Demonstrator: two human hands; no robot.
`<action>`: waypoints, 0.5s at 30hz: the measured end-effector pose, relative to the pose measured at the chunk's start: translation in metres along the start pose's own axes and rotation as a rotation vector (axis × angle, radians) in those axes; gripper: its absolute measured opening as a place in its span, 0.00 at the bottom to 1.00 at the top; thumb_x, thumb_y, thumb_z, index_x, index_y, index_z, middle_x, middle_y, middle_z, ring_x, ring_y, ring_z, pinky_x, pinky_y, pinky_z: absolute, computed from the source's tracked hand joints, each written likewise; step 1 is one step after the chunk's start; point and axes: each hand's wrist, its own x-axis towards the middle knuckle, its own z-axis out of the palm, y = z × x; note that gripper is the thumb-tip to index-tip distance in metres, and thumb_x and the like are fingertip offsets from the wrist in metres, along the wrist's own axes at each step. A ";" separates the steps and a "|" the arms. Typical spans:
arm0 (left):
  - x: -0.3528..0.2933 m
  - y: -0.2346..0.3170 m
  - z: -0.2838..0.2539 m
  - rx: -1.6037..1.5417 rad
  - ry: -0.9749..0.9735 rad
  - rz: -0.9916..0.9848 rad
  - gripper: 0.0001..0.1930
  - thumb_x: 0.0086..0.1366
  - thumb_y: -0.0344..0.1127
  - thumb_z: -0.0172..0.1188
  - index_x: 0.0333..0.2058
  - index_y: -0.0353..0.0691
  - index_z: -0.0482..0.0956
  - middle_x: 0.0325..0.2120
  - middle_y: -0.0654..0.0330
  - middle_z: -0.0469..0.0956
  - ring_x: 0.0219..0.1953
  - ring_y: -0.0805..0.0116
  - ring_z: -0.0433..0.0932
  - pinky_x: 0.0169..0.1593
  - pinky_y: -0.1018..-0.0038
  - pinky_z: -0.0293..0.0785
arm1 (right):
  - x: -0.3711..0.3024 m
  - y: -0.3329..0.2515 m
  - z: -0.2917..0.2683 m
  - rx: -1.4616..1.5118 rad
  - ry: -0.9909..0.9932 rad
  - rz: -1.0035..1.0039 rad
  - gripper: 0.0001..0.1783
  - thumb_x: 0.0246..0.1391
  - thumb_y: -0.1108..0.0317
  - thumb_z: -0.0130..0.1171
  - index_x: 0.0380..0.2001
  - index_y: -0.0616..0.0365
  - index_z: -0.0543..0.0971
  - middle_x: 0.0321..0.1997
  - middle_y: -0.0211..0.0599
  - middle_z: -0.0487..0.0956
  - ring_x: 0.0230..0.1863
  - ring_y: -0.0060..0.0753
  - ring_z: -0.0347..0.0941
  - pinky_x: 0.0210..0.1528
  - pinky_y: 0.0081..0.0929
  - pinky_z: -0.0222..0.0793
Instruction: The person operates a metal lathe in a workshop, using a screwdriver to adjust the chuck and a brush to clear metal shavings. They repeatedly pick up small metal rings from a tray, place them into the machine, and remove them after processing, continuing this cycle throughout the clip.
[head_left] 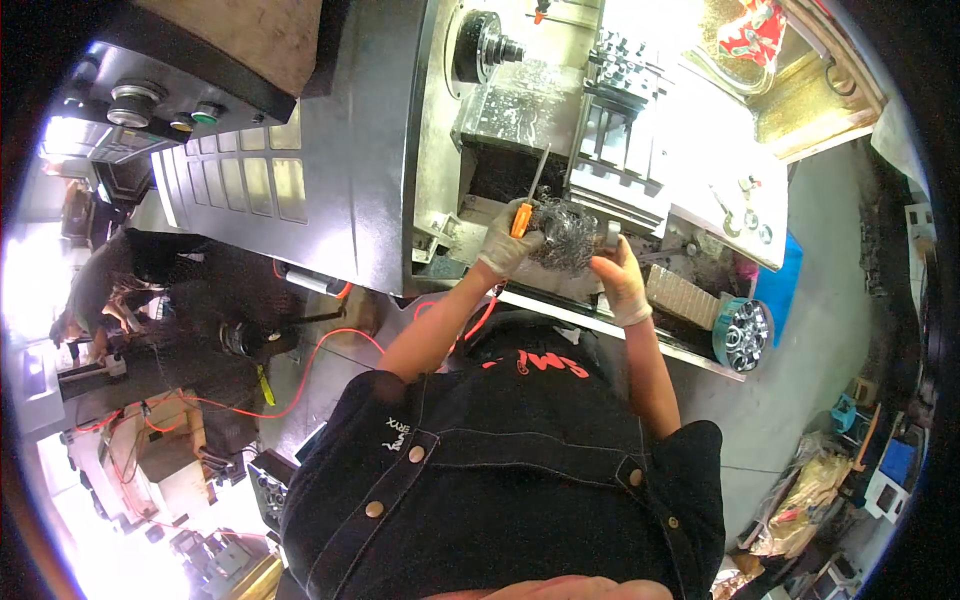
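Note:
My left hand (508, 252), in a pale glove, is closed around the orange handle of a screwdriver (522, 219), whose thin blade points up and away. Right beside it, between my hands, is a dark tangle of curly metal shavings (563, 240). My right hand (622, 278), also gloved, has its fingers wrapped around a round grey metal part (611, 237) at the right side of the tangle. Shavings hide much of that part. Both hands are over the front edge of an open lathe, below its chuck (483, 47) and tool post (620, 62).
Left of my hands stands the machine's grey sliding door (365, 150). A stacked metal block (683, 293) and a round part with many holes (742, 335) sit at the right front ledge. An orange hose (330, 345) crosses the floor. Another person (105, 285) is at far left.

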 end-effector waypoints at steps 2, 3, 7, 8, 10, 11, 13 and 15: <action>-0.003 0.013 0.003 0.036 0.006 0.055 0.25 0.51 0.24 0.62 0.50 0.39 0.69 0.38 0.64 0.74 0.40 0.74 0.73 0.46 0.76 0.71 | 0.003 0.002 -0.029 -0.002 0.044 -0.061 0.24 0.45 0.70 0.66 0.47 0.56 0.72 0.44 0.30 0.76 0.46 0.21 0.68 0.52 0.21 0.61; -0.005 0.021 0.005 0.087 0.017 0.107 0.25 0.51 0.24 0.62 0.50 0.39 0.69 0.38 0.64 0.75 0.40 0.73 0.74 0.46 0.76 0.72 | 0.001 0.000 -0.032 -0.164 0.236 -0.166 0.18 0.48 0.70 0.65 0.44 0.57 0.75 0.44 0.30 0.77 0.44 0.20 0.68 0.49 0.20 0.62; -0.009 0.014 0.005 0.225 0.047 0.255 0.28 0.48 0.27 0.66 0.49 0.39 0.69 0.38 0.59 0.76 0.40 0.68 0.75 0.46 0.72 0.72 | 0.000 -0.038 -0.018 -0.301 0.395 -0.442 0.10 0.55 0.64 0.60 0.36 0.60 0.77 0.30 0.29 0.79 0.29 0.19 0.70 0.34 0.19 0.67; -0.010 0.013 0.005 0.286 0.045 0.250 0.28 0.47 0.29 0.67 0.49 0.38 0.69 0.37 0.57 0.76 0.40 0.65 0.76 0.46 0.70 0.72 | -0.005 -0.053 -0.002 -0.332 0.316 -0.367 0.11 0.56 0.64 0.60 0.35 0.61 0.77 0.29 0.29 0.78 0.29 0.19 0.70 0.34 0.19 0.67; -0.012 0.013 0.007 0.416 0.036 0.245 0.29 0.46 0.31 0.68 0.49 0.38 0.69 0.37 0.53 0.76 0.40 0.60 0.77 0.45 0.68 0.73 | -0.009 -0.074 0.023 -0.382 0.158 -0.223 0.11 0.57 0.63 0.58 0.34 0.62 0.77 0.27 0.30 0.78 0.27 0.18 0.70 0.33 0.20 0.67; -0.013 0.015 0.010 0.456 0.047 0.280 0.28 0.46 0.31 0.68 0.49 0.38 0.69 0.36 0.52 0.76 0.39 0.57 0.77 0.44 0.67 0.73 | -0.006 -0.073 0.032 -0.415 0.158 -0.125 0.11 0.58 0.62 0.57 0.33 0.61 0.76 0.24 0.30 0.77 0.25 0.18 0.69 0.31 0.21 0.66; -0.017 0.029 0.017 0.538 0.076 0.357 0.28 0.47 0.32 0.67 0.48 0.39 0.69 0.36 0.51 0.76 0.38 0.53 0.77 0.43 0.65 0.73 | 0.008 -0.065 0.031 -0.655 0.074 -0.059 0.10 0.56 0.63 0.58 0.33 0.60 0.75 0.25 0.31 0.78 0.26 0.19 0.70 0.31 0.22 0.66; -0.018 0.031 0.017 0.539 0.096 0.388 0.27 0.46 0.31 0.66 0.48 0.39 0.69 0.35 0.51 0.76 0.38 0.51 0.77 0.42 0.63 0.73 | 0.022 -0.040 0.018 -0.935 0.012 -0.168 0.10 0.52 0.66 0.60 0.35 0.58 0.74 0.25 0.31 0.77 0.26 0.22 0.70 0.32 0.24 0.68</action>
